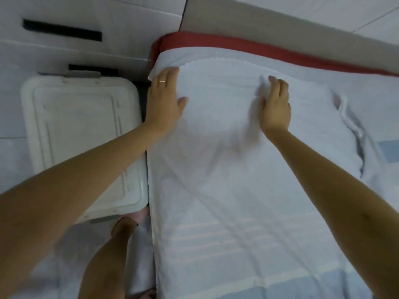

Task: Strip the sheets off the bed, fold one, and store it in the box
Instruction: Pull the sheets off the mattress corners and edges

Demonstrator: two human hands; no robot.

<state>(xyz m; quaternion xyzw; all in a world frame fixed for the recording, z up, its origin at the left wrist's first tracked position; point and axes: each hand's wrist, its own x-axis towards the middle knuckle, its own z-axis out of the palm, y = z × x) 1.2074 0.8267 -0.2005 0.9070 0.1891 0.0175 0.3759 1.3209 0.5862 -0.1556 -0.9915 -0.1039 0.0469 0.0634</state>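
At the bed's (302,57) left edge | white sheet (226,180) lies spread flat | left grip (165,98) and right grip (276,104) both open, palms pressing its far end | risk: uneven smoothing skews the fold; the lidded box (82,134), left, blocks storing.

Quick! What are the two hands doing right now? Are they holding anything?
Left hand: open, pressing flat on the white sheet.
Right hand: open, resting on the sheet, a bit blurry.
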